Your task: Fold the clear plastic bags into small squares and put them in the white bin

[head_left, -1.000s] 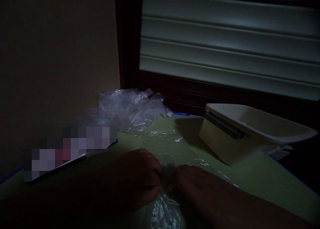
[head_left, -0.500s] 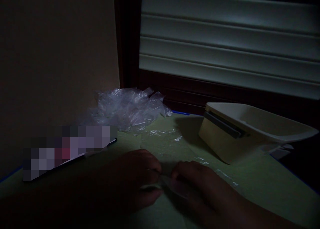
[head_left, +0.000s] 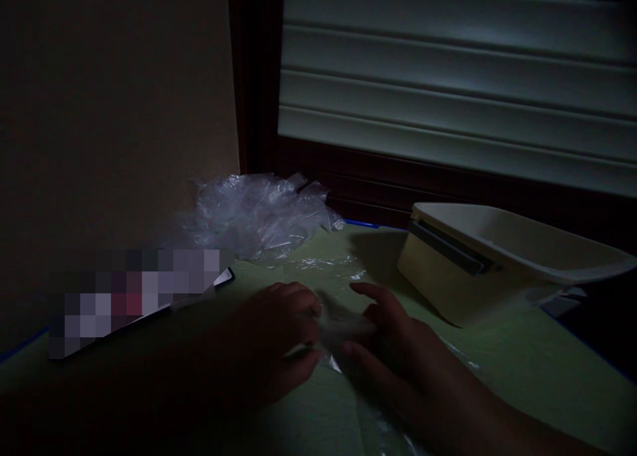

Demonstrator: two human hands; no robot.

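1. The film [head_left: 346, 330] is a thin, clear piece of plastic, nearer the camera than the tub [head_left: 442, 277] and to the tub's left. It looks smoky and grey, showing the green below through it, and a small white glint [head_left: 334, 363] sits just under it. Its outline is smeared by blur, so its full shape cannot be told.

2. The hands are apart from each other, with the film spanning the gap between them, nearer the camera than the tub.

3. The left hand [head_left: 283, 333], farther from the tub, has its fingers bent over and its thumb set off below them, the tips at the film's left end. Whether they pinch it, I cannot tell.

4. The right hand [head_left: 403, 356], closer to the tub, has its forefinger stretched out and its thumb spread away from it. The film's right end runs in between; whether the bent fingers grip it is too dark to tell.

5. The tub is cream with a dark grey handle, and stands on the green counter [head_left: 318, 409].

6. A heap [head_left: 259, 217] of crumpled clear plastic, shiny and faintly violet, lies left of the tub, toward the wall.

7. Flat, glinting plastic [head_left: 328, 263] lies on the counter between the heap and the tub.
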